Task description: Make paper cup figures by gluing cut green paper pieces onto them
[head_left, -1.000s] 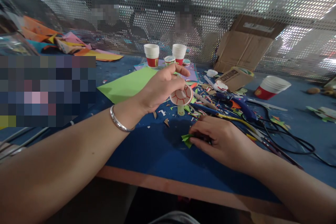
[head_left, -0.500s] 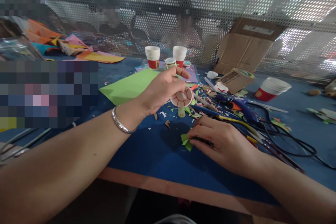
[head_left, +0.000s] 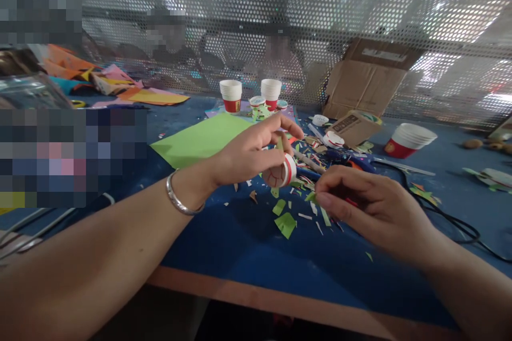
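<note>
My left hand (head_left: 250, 152) is closed around a small cut paper cup piece (head_left: 280, 175), white with red lines and a red rim, held above the blue table (head_left: 240, 240). A green paper bit sticks up from it. Just to the right, my right hand (head_left: 370, 208) is lifted off the table and pinches a small green paper scrap (head_left: 312, 196) at its fingertips, close to the cup piece. Two larger green scraps (head_left: 285, 222) lie on the table below both hands. A silver bracelet (head_left: 178, 197) circles my left wrist.
A green paper sheet (head_left: 200, 138) lies behind my left hand. Two stacks of red-and-white cups (head_left: 231, 95) stand at the back, another stack (head_left: 410, 139) lies at the right. A cardboard box (head_left: 370, 77), a black cable (head_left: 448, 213), paper scraps and tools litter the right side.
My right hand rose from the table, leaving green scraps behind, and now pinches a small green bit near the cup piece. My left hand tilted the cup piece and lowered slightly.
</note>
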Motion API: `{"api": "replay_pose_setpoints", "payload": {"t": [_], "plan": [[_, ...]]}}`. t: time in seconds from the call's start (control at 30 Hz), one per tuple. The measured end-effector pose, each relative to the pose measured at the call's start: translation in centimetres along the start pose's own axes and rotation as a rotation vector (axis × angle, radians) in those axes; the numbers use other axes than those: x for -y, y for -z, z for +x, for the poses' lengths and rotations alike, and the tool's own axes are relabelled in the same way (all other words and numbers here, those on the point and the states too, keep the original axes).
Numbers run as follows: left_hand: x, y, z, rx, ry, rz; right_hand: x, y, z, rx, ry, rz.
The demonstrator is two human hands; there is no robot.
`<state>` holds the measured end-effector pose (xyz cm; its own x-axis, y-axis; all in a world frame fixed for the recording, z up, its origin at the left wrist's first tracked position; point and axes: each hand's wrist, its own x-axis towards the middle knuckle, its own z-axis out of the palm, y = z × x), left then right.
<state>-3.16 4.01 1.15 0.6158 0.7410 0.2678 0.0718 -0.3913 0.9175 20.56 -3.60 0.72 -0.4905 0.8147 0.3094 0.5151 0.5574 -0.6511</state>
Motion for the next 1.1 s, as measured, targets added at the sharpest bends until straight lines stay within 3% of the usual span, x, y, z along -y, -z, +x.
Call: {"api": "replay_pose_setpoints", "payload": {"t": [0.17,0.6,0.77,1.1], "plan": [[-0.9,-0.7,-0.5,0.064,-0.086,0.193,0.0,0.1,0.4,-0.006,-0.048,0.037],[-1.2,-1.6,-1.2,0.211,-0.106,0.353,-0.6,-0.2,0.4,0.080,-0.069,0.041],[-1.0,-1.8,-1.2,0.239,-0.142,0.342,-0.5,-0.2,0.6,0.084,-0.038,-0.007],[-1.6,-1.9,-1.0,0.313,-0.036,0.258,-0.4,-0.2,0.5,0.124,-0.054,0.021]]}}
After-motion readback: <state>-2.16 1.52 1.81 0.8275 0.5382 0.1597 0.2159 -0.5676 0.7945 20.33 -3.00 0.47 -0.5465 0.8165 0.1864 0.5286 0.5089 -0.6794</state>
